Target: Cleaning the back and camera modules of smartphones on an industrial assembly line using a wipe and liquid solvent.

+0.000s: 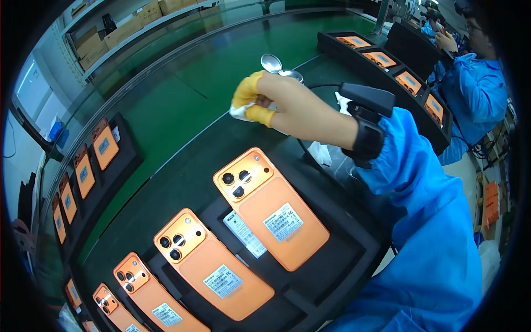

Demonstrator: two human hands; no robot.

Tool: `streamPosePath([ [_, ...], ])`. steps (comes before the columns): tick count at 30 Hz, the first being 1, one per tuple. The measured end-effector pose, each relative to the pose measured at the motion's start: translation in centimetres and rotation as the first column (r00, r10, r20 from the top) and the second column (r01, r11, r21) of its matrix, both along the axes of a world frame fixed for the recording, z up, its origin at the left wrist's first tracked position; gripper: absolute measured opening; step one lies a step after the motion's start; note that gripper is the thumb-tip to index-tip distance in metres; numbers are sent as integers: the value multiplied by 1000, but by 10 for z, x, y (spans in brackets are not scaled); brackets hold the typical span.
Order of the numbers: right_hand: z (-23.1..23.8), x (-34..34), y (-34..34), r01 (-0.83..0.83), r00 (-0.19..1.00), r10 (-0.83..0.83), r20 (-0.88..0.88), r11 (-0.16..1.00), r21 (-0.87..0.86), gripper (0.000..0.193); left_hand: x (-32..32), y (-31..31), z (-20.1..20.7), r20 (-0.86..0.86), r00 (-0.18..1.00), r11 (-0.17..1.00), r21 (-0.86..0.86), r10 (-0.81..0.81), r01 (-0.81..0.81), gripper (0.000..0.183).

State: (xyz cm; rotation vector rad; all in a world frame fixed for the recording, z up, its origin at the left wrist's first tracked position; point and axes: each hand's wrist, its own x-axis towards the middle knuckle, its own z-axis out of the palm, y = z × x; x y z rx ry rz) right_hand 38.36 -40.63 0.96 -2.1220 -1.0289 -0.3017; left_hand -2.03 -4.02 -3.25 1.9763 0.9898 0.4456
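My right hand (260, 102), with yellow finger covers on its fingers, reaches in from the right above the green work surface. Its fingers are pinched on a white wiping cloth (240, 114). Just beyond the hand is a round metal container (292, 74) with its shiny lid (271, 63) raised. Below the hand, an orange phone (268, 202) lies back up on a black tray (337, 271), camera block at the far end and a white label on its back. Another orange phone (204, 263) lies to its left, with more in the row. My left hand is out of view.
Another black tray of orange phones (105, 145) stands at the left, and a third tray (387, 69) at the far right. Beside that one a person in blue (470, 83) is at work. White cloths (319, 154) lie under my forearm. Shelves hold cardboard boxes (124, 34).
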Motion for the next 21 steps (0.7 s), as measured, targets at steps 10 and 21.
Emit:
streamPosePath([
  [10,7,-27,-62,-34,981,75,-181,975,219,17,-7,15,-5,6,1000,1000,-29,-10,10,55],
  [21,9,-36,-89,146,531,459,-713,779,610,36,-7,14,-5,6,999,998,27,-54,54,54],
])
